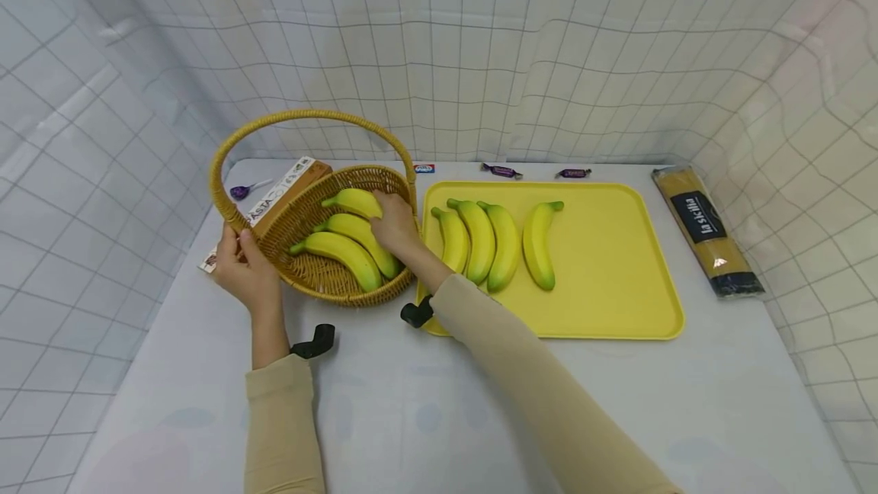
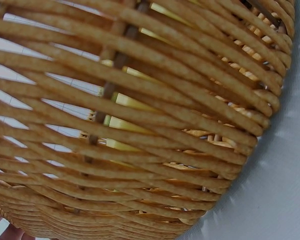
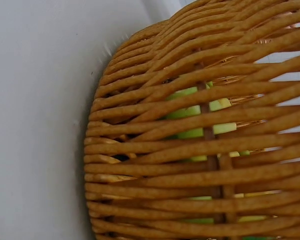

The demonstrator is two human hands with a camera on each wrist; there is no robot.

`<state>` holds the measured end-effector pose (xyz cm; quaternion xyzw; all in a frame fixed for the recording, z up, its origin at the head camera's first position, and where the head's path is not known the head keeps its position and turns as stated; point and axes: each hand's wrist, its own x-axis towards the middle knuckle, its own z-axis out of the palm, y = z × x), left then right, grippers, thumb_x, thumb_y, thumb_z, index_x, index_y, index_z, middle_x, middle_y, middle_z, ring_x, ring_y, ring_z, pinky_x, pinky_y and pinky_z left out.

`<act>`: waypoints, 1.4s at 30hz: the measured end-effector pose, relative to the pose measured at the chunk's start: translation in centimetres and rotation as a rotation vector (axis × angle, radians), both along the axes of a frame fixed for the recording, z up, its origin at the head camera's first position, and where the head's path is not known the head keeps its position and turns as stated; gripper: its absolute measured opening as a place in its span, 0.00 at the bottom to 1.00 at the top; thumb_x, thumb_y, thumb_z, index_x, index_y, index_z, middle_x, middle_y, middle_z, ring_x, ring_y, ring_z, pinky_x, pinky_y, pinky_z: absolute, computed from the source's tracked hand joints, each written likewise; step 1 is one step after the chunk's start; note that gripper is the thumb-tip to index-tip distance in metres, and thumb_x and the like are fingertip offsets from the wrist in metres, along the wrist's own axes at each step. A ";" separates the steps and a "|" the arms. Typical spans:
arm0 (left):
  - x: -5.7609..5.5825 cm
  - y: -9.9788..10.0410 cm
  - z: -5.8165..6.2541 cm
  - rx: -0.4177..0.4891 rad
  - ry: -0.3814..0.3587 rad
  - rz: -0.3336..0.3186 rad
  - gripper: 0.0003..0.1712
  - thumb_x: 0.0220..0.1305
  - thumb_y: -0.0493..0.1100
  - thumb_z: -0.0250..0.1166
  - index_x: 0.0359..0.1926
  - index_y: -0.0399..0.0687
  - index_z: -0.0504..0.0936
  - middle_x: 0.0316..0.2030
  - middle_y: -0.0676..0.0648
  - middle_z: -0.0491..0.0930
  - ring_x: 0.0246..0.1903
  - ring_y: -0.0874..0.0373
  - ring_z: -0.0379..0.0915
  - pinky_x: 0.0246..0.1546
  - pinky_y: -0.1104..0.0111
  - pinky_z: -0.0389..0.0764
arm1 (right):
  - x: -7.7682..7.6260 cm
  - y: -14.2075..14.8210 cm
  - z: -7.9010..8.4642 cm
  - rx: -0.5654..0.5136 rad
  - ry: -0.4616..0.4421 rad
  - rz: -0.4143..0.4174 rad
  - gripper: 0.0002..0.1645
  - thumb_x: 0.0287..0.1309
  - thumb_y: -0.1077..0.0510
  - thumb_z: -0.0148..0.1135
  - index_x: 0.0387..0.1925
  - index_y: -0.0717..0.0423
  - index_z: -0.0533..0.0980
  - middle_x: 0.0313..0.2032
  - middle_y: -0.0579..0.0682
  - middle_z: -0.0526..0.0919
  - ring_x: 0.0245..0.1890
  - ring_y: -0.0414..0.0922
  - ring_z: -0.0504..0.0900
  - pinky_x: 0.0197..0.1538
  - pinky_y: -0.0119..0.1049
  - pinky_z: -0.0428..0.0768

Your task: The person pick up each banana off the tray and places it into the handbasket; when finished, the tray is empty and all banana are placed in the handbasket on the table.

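Observation:
A wicker basket (image 1: 315,269) with a tall arched handle stands at the left of the table. Its left rim, near the foot of the handle, is held by my left hand (image 1: 248,269). Inside it lie two bananas (image 1: 339,256), and a third banana (image 1: 357,202) at the back is gripped at its right end by my right hand (image 1: 398,227). That hand's fingertips are partly hidden behind the fruit. Both wrist views are filled by the basket's woven side (image 2: 155,125), with yellow-green fruit (image 3: 187,110) showing through the gaps.
Right of the basket lies a yellow tray (image 1: 604,265) with several bananas (image 1: 504,246) on its left half. A pasta box (image 1: 302,178) stands behind the basket, near a lollipop (image 1: 240,192). Wrapped candies (image 1: 502,171) line the back edge. A spaghetti packet (image 1: 706,231) lies far right.

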<state>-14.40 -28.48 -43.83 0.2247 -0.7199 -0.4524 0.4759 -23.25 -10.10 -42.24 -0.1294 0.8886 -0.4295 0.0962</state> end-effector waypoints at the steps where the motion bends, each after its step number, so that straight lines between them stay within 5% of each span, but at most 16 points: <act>1: 0.0 0.0 0.0 0.002 0.000 0.001 0.16 0.71 0.41 0.56 0.54 0.47 0.84 0.39 0.45 0.82 0.35 0.75 0.68 0.37 0.80 0.68 | 0.0 0.0 0.0 0.007 -0.007 -0.002 0.32 0.69 0.62 0.52 0.72 0.56 0.61 0.68 0.57 0.67 0.68 0.53 0.66 0.65 0.44 0.70; 5: -0.1 0.0 -0.1 -0.011 -0.008 0.004 0.17 0.71 0.41 0.55 0.55 0.45 0.83 0.40 0.40 0.82 0.35 0.76 0.67 0.37 0.80 0.67 | -0.1 0.0 -0.1 0.042 -0.015 -0.002 0.32 0.69 0.62 0.52 0.72 0.55 0.60 0.68 0.57 0.67 0.68 0.53 0.66 0.67 0.44 0.68; 14: -0.1 0.2 -0.1 0.016 0.018 0.008 0.15 0.70 0.40 0.57 0.52 0.49 0.85 0.33 0.62 0.75 0.33 0.74 0.67 0.35 0.80 0.66 | -0.2 -0.1 -0.2 0.072 -0.006 -0.003 0.32 0.68 0.63 0.52 0.72 0.57 0.61 0.67 0.58 0.68 0.67 0.53 0.67 0.66 0.44 0.69; 27: -0.6 0.1 -0.3 0.015 0.012 0.043 0.15 0.69 0.37 0.56 0.51 0.43 0.85 0.33 0.56 0.76 0.32 0.75 0.64 0.35 0.80 0.64 | 0.0 -0.2 -0.1 0.048 0.002 -0.045 0.31 0.68 0.61 0.54 0.71 0.58 0.62 0.70 0.55 0.63 0.70 0.52 0.64 0.69 0.43 0.66; 33: -0.8 0.2 -0.3 0.014 0.011 0.064 0.15 0.69 0.36 0.56 0.51 0.42 0.85 0.32 0.61 0.73 0.31 0.76 0.63 0.35 0.80 0.64 | -0.1 -0.1 -0.1 0.028 0.019 -0.038 0.31 0.68 0.60 0.55 0.71 0.59 0.63 0.70 0.56 0.64 0.69 0.52 0.64 0.69 0.44 0.65; 42: -0.3 0.0 -0.1 -0.001 0.007 0.034 0.15 0.70 0.40 0.57 0.53 0.46 0.84 0.39 0.40 0.83 0.32 0.75 0.66 0.35 0.81 0.65 | 1.4 0.6 0.5 -0.074 0.135 0.046 0.35 0.65 0.57 0.60 0.70 0.60 0.63 0.69 0.57 0.67 0.69 0.53 0.66 0.69 0.45 0.65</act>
